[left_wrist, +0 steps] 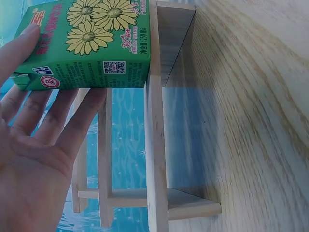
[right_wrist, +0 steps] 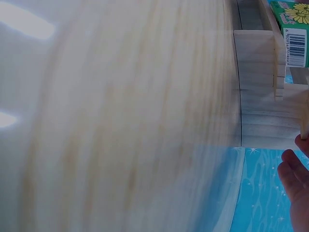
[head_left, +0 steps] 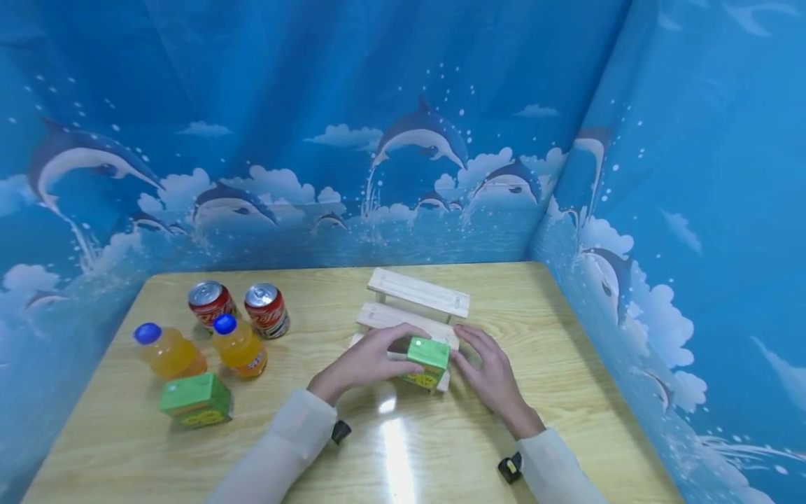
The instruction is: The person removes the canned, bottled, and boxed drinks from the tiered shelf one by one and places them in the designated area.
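A green drink carton (head_left: 428,355) with yellow flowers is held in my left hand (head_left: 373,358). In the left wrist view, the thumb lies over one face of the carton (left_wrist: 96,48) and the fingers reach along behind it. The carton is at the lowest step of a pale wooden tiered stand (head_left: 418,290), its base against the board in the left wrist view. My right hand (head_left: 488,367) is at the stand's right end, fingertips touching the middle step. Its fingers are only partly visible in the right wrist view, beside the stand's side panel (right_wrist: 260,111).
On the left of the wooden table (head_left: 567,392) stand two red cola cans (head_left: 267,311), two orange drink bottles (head_left: 239,348) with blue caps, and another green carton (head_left: 197,400). A blue dolphin-print curtain (head_left: 283,105) encloses the back and sides.
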Motion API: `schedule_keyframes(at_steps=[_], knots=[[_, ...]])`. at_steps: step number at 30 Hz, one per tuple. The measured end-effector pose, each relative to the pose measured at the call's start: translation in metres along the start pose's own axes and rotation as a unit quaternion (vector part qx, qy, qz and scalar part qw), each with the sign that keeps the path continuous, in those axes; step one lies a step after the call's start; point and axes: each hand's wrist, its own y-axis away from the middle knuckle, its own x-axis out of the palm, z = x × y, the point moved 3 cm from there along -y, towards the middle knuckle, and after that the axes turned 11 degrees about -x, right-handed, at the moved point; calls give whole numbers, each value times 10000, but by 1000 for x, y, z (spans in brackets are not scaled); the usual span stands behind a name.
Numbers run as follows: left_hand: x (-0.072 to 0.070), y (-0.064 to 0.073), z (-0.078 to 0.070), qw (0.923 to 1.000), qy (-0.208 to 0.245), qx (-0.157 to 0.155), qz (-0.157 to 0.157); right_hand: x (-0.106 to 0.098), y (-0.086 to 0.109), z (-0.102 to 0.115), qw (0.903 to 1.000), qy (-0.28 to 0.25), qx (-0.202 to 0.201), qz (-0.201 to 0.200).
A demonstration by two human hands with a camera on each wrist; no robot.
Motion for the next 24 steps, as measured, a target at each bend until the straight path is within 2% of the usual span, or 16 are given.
schedule_keyframes(at_steps=[10, 19, 24], knots=[[-14, 10, 3, 9990, 264, 45, -357, 0, -1, 0, 9999, -134, -7, -13], [-30, 24, 4, 9955, -40, 221, -920, 1, 1, 0, 9999, -93, -52, -54], [-37, 32, 6, 9931, -7, 200, -1160, 2, 1, 0, 9999, -99, -34, -40]])
